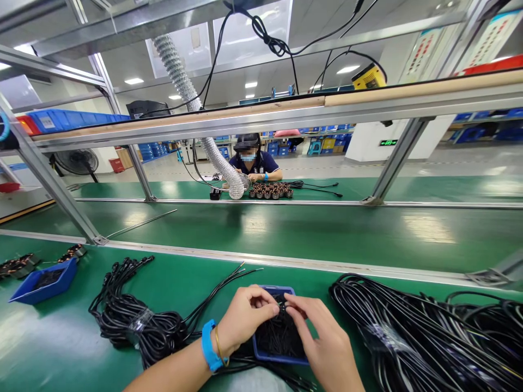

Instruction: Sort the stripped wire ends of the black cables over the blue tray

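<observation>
Both hands meet over a small blue bin (281,359), which holds many short, thin black pieces (280,336) that look like lengths of tubing. My left hand (241,318), with a blue band on its wrist, is closed in a pinch at the bin's far side. Facing it, my right hand (324,335) pinches too, thumb and forefinger nearly touching the left fingertips. Something small and dark shows between the fingertips, too small to name. Left of the hands lies a tied bundle of black cables (143,321), with loose cable ends (229,280) reaching beside the left hand.
A larger bundle of black cables (392,332) lies at right. Another blue bin (49,280) and copper-wound coils (18,265) are at far left. A metal shelf frame (384,163) crosses ahead. Beyond it a person (255,160) sits by more coils (272,190) and a flexible duct (216,155).
</observation>
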{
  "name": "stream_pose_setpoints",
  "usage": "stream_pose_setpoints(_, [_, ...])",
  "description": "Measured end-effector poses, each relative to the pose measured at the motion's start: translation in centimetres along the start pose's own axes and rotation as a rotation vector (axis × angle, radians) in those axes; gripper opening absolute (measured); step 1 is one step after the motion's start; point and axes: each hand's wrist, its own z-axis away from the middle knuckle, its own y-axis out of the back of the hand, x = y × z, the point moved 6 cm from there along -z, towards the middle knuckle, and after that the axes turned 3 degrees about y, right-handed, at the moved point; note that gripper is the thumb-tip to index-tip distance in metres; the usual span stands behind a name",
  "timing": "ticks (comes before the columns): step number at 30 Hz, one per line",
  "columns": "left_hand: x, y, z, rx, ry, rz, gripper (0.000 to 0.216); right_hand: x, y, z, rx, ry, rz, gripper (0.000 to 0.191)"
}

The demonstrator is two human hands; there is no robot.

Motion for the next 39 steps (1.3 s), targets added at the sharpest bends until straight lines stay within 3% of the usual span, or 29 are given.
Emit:
stream_pose_setpoints(4, [0.1, -0.1, 0.0, -0.032, 0.014, 0.019, 0.019, 0.8, 0.5, 0.1, 0.062, -0.168, -0.075, 0.016])
stream_pose_setpoints(13, [-0.1, -0.3, 0.1, -0.059, 0.008, 0.037, 0.018, 0.4, 0.5, -0.1, 0.093, -0.199, -0.118, 0.01])
stream_pose_setpoints(22, [-0.4, -0.4, 0.1, -0.075, 0.067, 0.134, 0.02, 0.3, -0.4, 0.3, -0.073, -0.037, -0.114, 0.016])
stream_pose_setpoints(26, [-0.1, -0.5, 0.4, -0.098, 0.068, 0.12, 0.018, 1.6, -0.7, 0.8, -0.061, -0.132, -0.11, 0.012])
stream_pose_setpoints(29, [0.0, -0.2, 0.5, -0.076, 0.068, 0.097, 0.017, 2.2, -1.3, 1.1, -0.134, -0.196, -0.168, 0.012])
stream_pose_setpoints(32, [-0.4, -0.2, 0.4, -0.066, 0.085, 0.105, 0.019, 2.0, -1.8, 1.0, -0.212, -0.207, -0.213, 0.012])
stream_pose_setpoints(36, [-1.0, -0.6, 0.2, -0.05, 0.105, 0.086, 0.02, 1.7, -1.8, 0.7, -0.183, -0.216, -0.218, 0.017])
stream_pose_setpoints(39, [0.3, 0.0, 0.6, -0.087, 0.051, -0.064, 0.018, 1.9, -1.8, 0.7, -0.175, -0.189, -0.186, 0.016])
